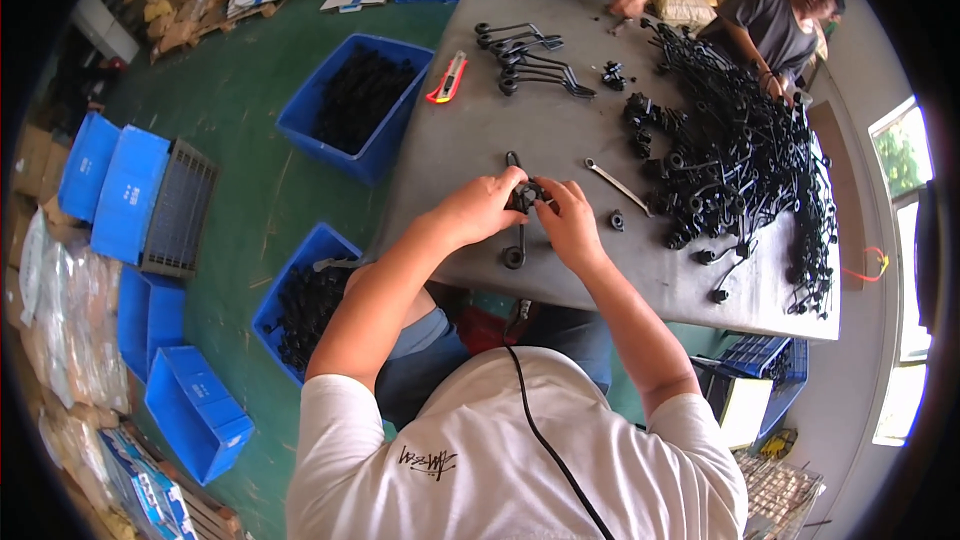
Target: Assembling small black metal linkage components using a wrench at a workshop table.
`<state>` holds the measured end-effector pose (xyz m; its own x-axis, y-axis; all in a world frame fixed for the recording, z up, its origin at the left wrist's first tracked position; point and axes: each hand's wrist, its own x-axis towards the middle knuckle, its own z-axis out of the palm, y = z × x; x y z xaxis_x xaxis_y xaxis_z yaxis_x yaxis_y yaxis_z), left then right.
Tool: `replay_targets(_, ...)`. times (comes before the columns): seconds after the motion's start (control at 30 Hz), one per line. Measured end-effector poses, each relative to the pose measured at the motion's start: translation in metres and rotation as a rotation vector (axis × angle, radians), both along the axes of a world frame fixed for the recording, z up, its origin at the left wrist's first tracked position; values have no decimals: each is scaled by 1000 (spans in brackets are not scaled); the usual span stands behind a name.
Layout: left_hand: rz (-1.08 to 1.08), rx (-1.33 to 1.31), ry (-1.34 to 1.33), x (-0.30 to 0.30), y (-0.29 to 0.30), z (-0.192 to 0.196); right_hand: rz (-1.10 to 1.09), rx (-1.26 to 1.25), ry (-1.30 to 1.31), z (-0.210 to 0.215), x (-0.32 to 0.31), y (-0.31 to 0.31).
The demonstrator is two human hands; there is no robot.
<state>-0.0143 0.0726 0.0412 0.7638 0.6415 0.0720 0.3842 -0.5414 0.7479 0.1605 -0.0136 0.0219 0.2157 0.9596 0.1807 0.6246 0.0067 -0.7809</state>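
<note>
Both hands meet over the near side of the grey table. My left hand and my right hand close their fingers around a small black part, whose exact kind is partly hidden by the fingers. Under it runs a black rod with a ring end, the ring toward me and the other end beyond my fingers. To the right of my right hand lie a small black fitting and a silver wrench.
A large heap of black ringed rods covers the table's right. Farther off lie several sorted rods and a red utility knife. Blue bins of black parts stand left on the floor. Two people work across the table.
</note>
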Motion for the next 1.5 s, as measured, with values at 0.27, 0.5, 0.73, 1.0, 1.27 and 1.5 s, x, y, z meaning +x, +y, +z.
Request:
replay_targets(0.27, 100, 80, 18, 5, -12, 2, -65, 63, -18, 5, 31, -31)
replay_targets(0.5, 52, 47, -95, 5, -11, 5, -270, 19, -479, -22, 111, -57)
replay_targets(0.73, 55, 34, -130, 1, -11, -9, -336, 208, -258, -11, 122, -39)
replay_targets(1.0, 102, -46, -83, -3, -13, -5, 123, -156, 627, 9, 72, -9)
replay_targets(1.27, 96, -37, -194, -5, -15, -15, 292, -248, 533, 3, 48, 23)
replay_targets(1.5, 157, 57, -38, -1, -17, -5, 328, -244, 222, 8, 44, 31)
